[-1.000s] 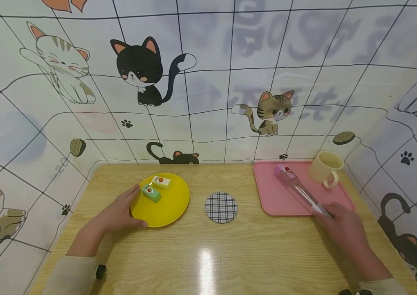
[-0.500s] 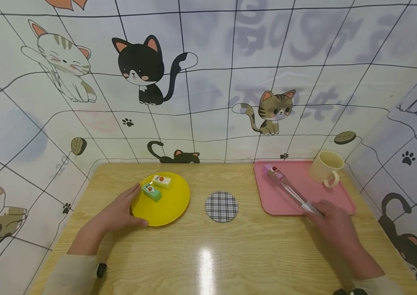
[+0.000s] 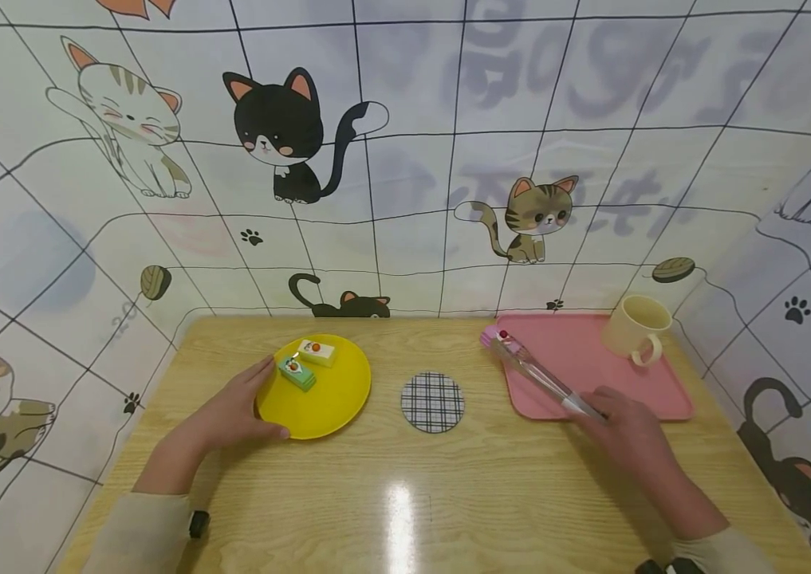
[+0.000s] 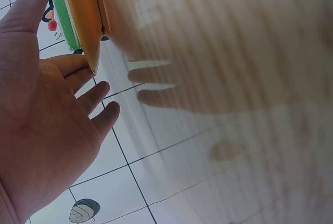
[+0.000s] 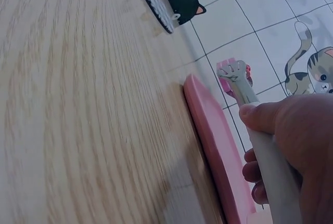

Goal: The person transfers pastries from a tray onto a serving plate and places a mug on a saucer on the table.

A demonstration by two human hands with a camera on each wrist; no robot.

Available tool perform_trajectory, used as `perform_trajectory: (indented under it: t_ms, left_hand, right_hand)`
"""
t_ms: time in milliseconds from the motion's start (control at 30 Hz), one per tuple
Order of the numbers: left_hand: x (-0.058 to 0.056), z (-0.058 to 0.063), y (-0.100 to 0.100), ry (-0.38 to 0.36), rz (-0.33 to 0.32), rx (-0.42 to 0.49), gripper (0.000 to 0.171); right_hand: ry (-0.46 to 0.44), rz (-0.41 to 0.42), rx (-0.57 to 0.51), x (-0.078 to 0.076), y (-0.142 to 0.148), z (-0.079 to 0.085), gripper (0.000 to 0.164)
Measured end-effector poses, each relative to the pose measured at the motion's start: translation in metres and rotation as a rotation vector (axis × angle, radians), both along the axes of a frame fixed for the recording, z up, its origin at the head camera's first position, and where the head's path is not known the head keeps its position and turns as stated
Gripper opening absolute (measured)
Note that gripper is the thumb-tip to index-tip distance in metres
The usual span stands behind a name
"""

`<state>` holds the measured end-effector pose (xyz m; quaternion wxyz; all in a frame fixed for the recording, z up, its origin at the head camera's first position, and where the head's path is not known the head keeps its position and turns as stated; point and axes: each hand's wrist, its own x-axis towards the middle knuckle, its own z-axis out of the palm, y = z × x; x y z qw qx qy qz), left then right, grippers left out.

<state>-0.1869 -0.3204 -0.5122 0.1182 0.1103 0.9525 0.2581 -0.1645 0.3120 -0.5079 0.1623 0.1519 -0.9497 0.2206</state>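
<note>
My left hand (image 3: 238,410) holds the left rim of a yellow plate (image 3: 336,399), thumb at the front edge and fingers at the side. On that plate lie a green toy cake slice (image 3: 297,373) and a pale yellow one (image 3: 316,353). With my right hand (image 3: 627,438) I grip clear-looking tongs (image 3: 541,375), thumb along the near arm in the right wrist view. A pink-purple toy cake slice (image 5: 225,80) with a red topping sits between the tong tips, raised over the upper-left corner of the pink tray (image 3: 592,359).
A round checked coaster (image 3: 432,402) lies between plate and tray. At the tray's back right stands a cream mug (image 3: 636,327), handle toward the front. A cat-print wall (image 3: 405,175) encloses the back and sides of the wooden table (image 3: 348,494).
My right hand has moved left with the tongs, carrying the pink-purple slice from over the tray to its left corner. The left hand and plate stay in place.
</note>
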Motion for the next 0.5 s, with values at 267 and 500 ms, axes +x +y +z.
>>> perform_trajectory:
  t_ms: [267,500]
  left_hand:
    - [-0.001,-0.001,-0.001,-0.002,0.003,-0.005,0.132]
    - [-0.001,-0.002,-0.001,0.007,-0.005,-0.007,0.132]
  right_hand:
    - [0.001,0.056,-0.019,-0.004,-0.014,0.0,0.027]
    - [0.048,0.139,-0.002,-0.008,-0.03,-0.001,0.027]
